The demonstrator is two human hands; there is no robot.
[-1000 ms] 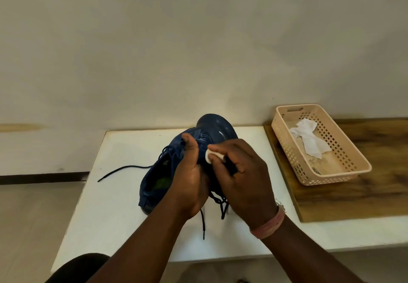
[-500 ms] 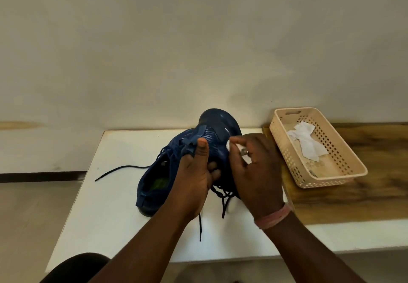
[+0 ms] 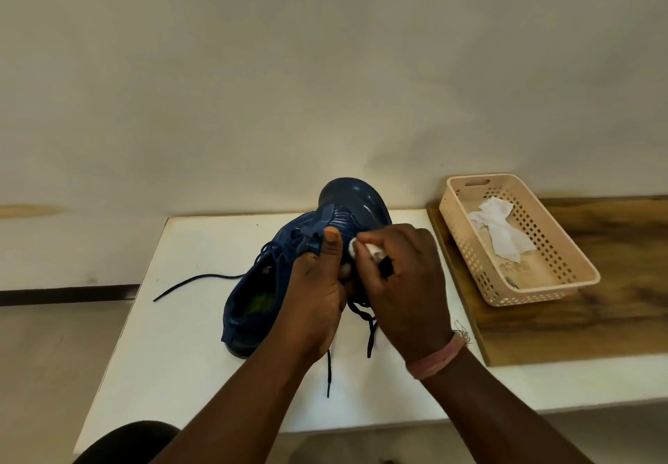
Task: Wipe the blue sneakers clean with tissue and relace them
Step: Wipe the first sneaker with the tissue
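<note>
The white desk (image 3: 188,319) fills the middle of the room below a bare pale wall, and along its right edge a wooden board (image 3: 578,326) lies on top of it, reaching from the far edge toward the near one. On the far part of that board sits a beige perforated basket (image 3: 571,284), its long side angled toward the desk's near right corner; inside it lies a crumpled white tissue (image 3: 500,232), resting on the basket's floor near the far end.

Close to the desk's centre, a little toward the far edge, stands the blue sneaker (image 3: 354,203). It is tipped up, toe raised toward the wall and heel down on the desk surface, the opening facing left so the green insole shows inside. The left hand (image 3: 318,293) grips the shoe from the near side, thumb stretched up along the tongue and fingers curled around the upper. The right hand (image 3: 405,282) is beside it, touching the shoe's right flank, fingers curled and pinching a small wad of white tissue (image 3: 365,248) against the blue material just right of the left thumb. A pink band (image 3: 437,357) circles the right wrist.

A dark lace (image 3: 195,282) trails out from the shoe's opening across the desk toward its left edge, and more loose lace ends (image 3: 368,329) hang below the two hands, lying on the desk toward the near edge.
</note>
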